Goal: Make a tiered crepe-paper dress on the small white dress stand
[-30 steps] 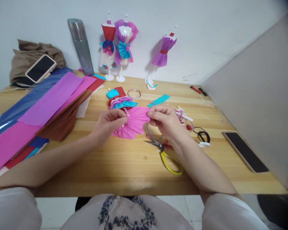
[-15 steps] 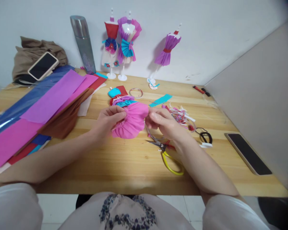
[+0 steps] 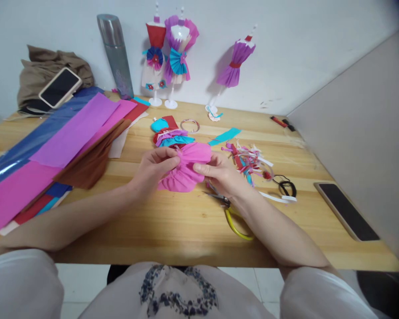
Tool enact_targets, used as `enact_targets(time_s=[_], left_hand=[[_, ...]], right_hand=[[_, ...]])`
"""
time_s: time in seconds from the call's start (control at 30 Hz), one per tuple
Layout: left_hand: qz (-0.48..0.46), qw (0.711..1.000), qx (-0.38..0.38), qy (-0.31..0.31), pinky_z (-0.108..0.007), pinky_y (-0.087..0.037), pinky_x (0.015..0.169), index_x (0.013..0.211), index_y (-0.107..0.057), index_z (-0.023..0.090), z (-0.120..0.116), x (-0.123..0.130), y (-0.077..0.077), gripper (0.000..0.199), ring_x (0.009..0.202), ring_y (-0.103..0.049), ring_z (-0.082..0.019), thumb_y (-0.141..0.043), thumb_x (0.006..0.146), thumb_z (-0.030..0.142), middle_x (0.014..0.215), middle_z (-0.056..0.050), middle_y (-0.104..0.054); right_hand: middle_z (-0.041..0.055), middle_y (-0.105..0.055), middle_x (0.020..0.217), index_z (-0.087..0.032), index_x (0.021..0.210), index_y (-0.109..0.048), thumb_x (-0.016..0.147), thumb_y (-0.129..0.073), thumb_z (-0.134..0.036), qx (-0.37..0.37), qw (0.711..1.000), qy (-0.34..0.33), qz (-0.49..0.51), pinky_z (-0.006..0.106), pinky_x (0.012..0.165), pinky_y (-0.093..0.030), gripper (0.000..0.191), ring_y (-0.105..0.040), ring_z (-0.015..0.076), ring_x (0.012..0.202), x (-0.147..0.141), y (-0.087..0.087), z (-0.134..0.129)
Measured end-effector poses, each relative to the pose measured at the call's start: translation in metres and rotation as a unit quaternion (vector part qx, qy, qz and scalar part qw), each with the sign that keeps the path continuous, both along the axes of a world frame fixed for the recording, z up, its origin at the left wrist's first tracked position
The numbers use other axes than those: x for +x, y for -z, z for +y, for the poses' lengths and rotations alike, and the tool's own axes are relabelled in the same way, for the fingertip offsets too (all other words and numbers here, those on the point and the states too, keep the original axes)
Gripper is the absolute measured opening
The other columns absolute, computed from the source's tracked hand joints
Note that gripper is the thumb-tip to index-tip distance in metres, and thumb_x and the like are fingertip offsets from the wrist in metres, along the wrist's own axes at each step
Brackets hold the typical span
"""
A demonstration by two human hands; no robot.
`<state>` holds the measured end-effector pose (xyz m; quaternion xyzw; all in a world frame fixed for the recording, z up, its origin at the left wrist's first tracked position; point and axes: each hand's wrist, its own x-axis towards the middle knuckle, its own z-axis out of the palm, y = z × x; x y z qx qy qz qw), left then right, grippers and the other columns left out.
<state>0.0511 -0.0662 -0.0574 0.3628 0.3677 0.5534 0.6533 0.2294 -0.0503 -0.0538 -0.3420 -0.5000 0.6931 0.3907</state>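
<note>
Between my hands, above the wooden table, is a pink piece of crepe paper (image 3: 189, 177), gathered into a ruffled fan. My left hand (image 3: 158, 167) pinches its gathered inner edge between thumb and fingers. On the other side my right hand (image 3: 221, 172) grips the outer part, thumb on top and fingers hidden behind. Just behind the paper lies a small ruffled dress form (image 3: 169, 133) in turquoise, red and purple. Scissors with yellow handles (image 3: 234, 221) rest under my right wrist, partly covered by it.
Coloured paper sheets (image 3: 76, 128) and a brown cloth-like piece (image 3: 86, 166) lie left. A steel flask (image 3: 117, 62) and dressed mini mannequins (image 3: 177, 57) line the wall. Paper scraps (image 3: 246, 157), a black cord loop (image 3: 287, 188) and a phone (image 3: 347, 212) are on the right.
My right thumb has moved left and down onto the face of the pink paper, pressing its folds. My left hand keeps its pinch. The view has shifted slightly.
</note>
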Motion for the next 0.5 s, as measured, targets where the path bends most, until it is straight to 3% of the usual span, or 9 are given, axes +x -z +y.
enact_targets(time_s=[0.2, 0.4, 0.5], left_hand=[[0.009, 1.0, 0.007, -0.003, -0.017, -0.043, 0.054, 0.069, -0.067, 0.017, -0.0037, 0.004, -0.0011, 0.022, 0.059, -0.055, -0.005, -0.087, 0.063, 0.025, 0.071, 0.004, -0.066], [0.04, 0.998, 0.044, -0.001, -0.019, -0.046, 0.061, 0.069, -0.065, 0.018, -0.0055, 0.0075, 0.0005, 0.019, 0.067, -0.057, -0.008, -0.083, 0.068, 0.024, 0.07, 0.004, -0.063], [0.053, 0.998, 0.039, 0.018, -0.022, -0.048, 0.067, 0.081, -0.068, 0.019, -0.0066, 0.0078, 0.0007, 0.018, 0.074, -0.061, -0.01, -0.081, 0.069, 0.023, 0.079, 0.003, -0.068]], right_hand=[[0.0054, -0.079, 0.093, -0.019, 0.093, -0.078, 0.061, -0.092, -0.041, -0.02, 1.0, 0.001, 0.007, 0.043, 0.096, -0.054, 0.041, -0.073, 0.0251, 0.096, -0.0051, 0.0019, -0.005], [0.0018, -0.078, 0.092, -0.022, 0.09, -0.076, 0.06, -0.091, -0.034, -0.02, 1.0, 0.02, 0.013, 0.039, 0.092, -0.055, 0.035, -0.071, 0.0225, 0.092, -0.0062, 0.0011, -0.0053], [0.0015, -0.077, 0.093, -0.023, 0.085, -0.075, 0.055, -0.093, -0.03, -0.025, 0.999, 0.033, 0.005, 0.038, 0.091, -0.054, 0.036, -0.07, 0.0219, 0.09, -0.0083, -0.0004, -0.0067]])
